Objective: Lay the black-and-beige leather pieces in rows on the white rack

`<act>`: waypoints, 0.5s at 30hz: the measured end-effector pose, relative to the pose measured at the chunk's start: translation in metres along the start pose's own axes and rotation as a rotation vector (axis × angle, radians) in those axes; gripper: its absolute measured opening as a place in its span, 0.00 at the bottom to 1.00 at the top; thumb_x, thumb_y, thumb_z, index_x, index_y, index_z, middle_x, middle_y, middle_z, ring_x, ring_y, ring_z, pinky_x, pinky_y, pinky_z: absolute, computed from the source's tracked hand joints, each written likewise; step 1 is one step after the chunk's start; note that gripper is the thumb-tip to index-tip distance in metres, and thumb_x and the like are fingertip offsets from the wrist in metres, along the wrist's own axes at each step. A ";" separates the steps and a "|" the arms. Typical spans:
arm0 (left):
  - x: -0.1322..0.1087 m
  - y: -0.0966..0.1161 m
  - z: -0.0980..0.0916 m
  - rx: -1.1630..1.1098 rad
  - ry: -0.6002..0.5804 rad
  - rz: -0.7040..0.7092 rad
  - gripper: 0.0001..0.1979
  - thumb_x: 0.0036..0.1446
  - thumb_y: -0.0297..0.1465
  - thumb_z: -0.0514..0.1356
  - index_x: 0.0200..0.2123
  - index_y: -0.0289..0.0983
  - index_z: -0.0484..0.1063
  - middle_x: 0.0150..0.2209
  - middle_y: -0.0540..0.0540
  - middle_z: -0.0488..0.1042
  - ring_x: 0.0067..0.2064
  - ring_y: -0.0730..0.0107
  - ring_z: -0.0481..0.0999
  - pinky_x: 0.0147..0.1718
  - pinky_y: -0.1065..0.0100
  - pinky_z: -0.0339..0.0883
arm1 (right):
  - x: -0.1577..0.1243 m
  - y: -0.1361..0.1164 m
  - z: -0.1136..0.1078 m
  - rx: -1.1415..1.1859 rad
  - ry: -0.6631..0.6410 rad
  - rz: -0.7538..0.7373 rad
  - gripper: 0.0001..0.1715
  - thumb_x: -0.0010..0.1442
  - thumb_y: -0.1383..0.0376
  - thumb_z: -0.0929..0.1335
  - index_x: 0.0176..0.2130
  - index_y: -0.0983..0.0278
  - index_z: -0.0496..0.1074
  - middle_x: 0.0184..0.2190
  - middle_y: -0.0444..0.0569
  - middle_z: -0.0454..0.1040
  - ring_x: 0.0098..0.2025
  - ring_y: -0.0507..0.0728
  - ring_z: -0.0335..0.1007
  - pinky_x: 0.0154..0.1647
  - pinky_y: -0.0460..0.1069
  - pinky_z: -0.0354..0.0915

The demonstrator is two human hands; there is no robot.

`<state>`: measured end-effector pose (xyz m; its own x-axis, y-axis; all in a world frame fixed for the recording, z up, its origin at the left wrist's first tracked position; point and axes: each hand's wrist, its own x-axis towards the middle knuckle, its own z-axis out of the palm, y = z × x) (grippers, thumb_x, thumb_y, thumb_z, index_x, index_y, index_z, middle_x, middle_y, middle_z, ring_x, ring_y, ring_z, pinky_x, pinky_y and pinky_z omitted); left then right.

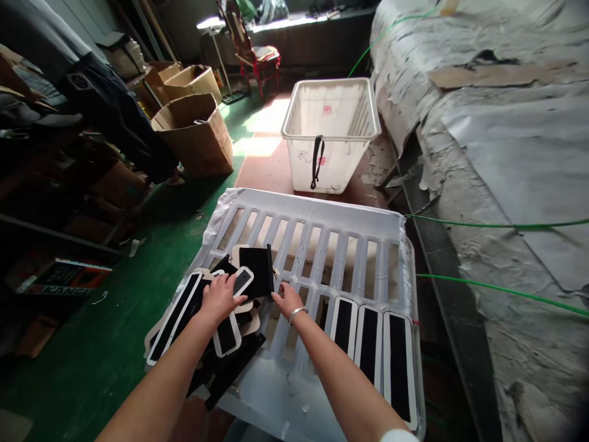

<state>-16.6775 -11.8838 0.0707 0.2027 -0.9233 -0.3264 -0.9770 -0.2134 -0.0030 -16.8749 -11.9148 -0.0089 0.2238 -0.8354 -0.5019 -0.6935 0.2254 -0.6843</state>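
Note:
My left hand rests with fingers spread on a loose pile of black strips with white borders. Beneath its fingertips lies a short white-bordered black strip. My right hand, with a bracelet on the wrist, has its thumb and fingertip closed at the lower right corner of a black fabric piece. That piece lies at the pile's far side and has a stiff dark edge. Along the right of the slatted, translucent plastic surface, several white-bordered black strips lie side by side.
A white plastic bin stands beyond the slatted surface. Cardboard boxes and a person's dark-trousered leg are at the left. A covered table runs along the right, with green hoses crossing. A red chair stands behind.

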 end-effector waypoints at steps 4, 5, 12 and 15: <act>-0.038 -0.010 0.040 0.038 0.096 0.064 0.28 0.53 0.40 0.56 0.57 0.39 0.60 0.60 0.38 0.57 0.61 0.52 0.53 0.56 0.47 0.47 | 0.050 -0.032 0.027 -0.009 0.033 0.147 0.33 0.48 0.54 0.70 0.49 0.70 0.64 0.48 0.63 0.68 0.48 0.65 0.66 0.47 0.55 0.62; -0.043 -0.012 0.049 0.045 0.123 0.074 0.28 0.53 0.39 0.56 0.57 0.38 0.60 0.61 0.38 0.57 0.62 0.52 0.52 0.57 0.46 0.45 | 0.058 -0.036 0.030 -0.002 0.033 0.173 0.33 0.46 0.56 0.71 0.47 0.71 0.65 0.46 0.64 0.69 0.47 0.66 0.67 0.46 0.56 0.62; -0.035 -0.025 0.063 -0.029 0.175 0.106 0.24 0.55 0.41 0.55 0.54 0.38 0.64 0.58 0.39 0.62 0.62 0.50 0.51 0.57 0.43 0.40 | 0.073 -0.041 0.000 0.138 0.125 0.124 0.06 0.46 0.66 0.66 0.29 0.65 0.67 0.27 0.47 0.71 0.31 0.54 0.68 0.32 0.47 0.64; -0.030 -0.027 0.058 -0.078 0.138 0.116 0.25 0.54 0.43 0.55 0.53 0.39 0.65 0.56 0.40 0.64 0.61 0.49 0.52 0.57 0.40 0.39 | 0.061 -0.034 -0.019 0.219 0.128 0.111 0.08 0.51 0.64 0.63 0.33 0.65 0.66 0.24 0.43 0.69 0.24 0.50 0.65 0.25 0.45 0.63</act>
<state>-16.6611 -11.8322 0.0261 0.1010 -0.9770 -0.1876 -0.9873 -0.1217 0.1023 -16.8505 -11.9833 -0.0057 0.0569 -0.8530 -0.5188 -0.5413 0.4103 -0.7339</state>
